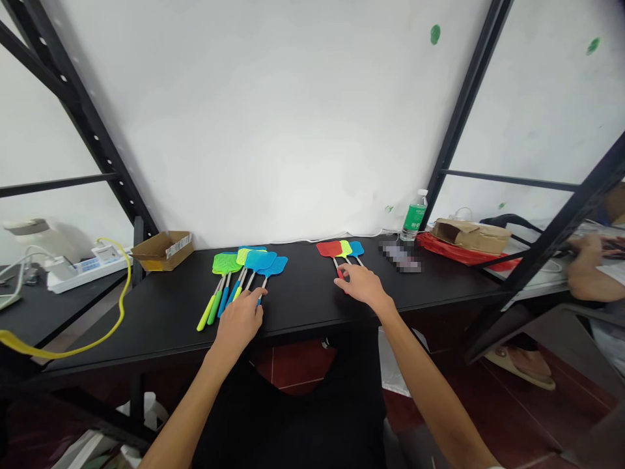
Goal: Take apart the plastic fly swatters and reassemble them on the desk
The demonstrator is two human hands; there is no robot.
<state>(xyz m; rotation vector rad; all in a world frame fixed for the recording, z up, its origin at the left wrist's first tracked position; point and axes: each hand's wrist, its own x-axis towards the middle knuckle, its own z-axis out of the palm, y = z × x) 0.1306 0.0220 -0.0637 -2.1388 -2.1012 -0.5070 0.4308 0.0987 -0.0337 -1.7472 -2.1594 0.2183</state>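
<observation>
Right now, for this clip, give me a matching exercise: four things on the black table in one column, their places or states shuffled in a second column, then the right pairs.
Things:
1. left hand
2. right hand
3. water bottle
4. open cardboard box

Places or states:
A. upright by the wall, right of the small fan of swatters
B. on the handles of the red, yellow and blue swatters
C. far left end of the table
D. at the handles of the larger green and blue swatter bunch

Pairs: 1-D, 2-B, 3-A, 4-C
</observation>
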